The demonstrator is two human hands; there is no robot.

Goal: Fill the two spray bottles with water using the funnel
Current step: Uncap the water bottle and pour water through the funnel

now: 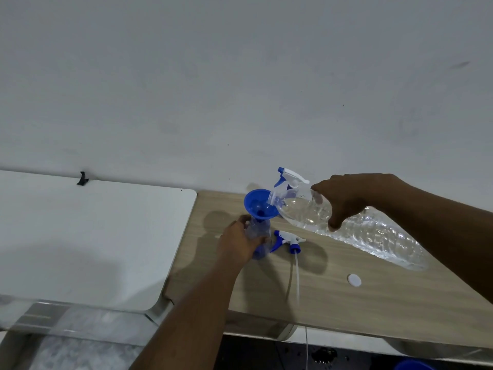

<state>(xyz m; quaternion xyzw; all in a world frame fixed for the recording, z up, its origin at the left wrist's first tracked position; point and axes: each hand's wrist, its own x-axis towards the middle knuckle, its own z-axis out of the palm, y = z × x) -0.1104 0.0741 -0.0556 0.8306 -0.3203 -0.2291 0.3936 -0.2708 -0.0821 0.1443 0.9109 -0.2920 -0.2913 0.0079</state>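
Two hands work over a wooden table (346, 303), near its far left corner. The left hand (240, 244) grips a clear spray bottle (256, 227) that stands upright there without its top, fingers and thumb curled round its body. A blue funnel (257, 204) sits in the neck of that bottle, its bowl tipped a little toward me.

The right hand (344, 198) grasps a big water bottle (373, 236) from above, close to its shoulder, thumb on the near side and fingers over the top. The bottle is tilted, base high toward the right and mouth low, and the mouth rests at the funnel's right rim. Water fills much of it; I cannot tell whether any is running into the funnel.

Behind the funnel, by the table's far edge and against the wall (240, 76), stands the second spray bottle (289, 178) with its white and blue head on; the water bottle hides most of its body.

Just right of the held spray bottle a loose spray head (289, 240) lies on the wood, its thin tube running toward the near edge. A small white cap (354, 279) lies flat further right, well apart from it.

To the left a white table (93, 236) butts against the wooden one, with a small black clip (82, 178) at its far edge.
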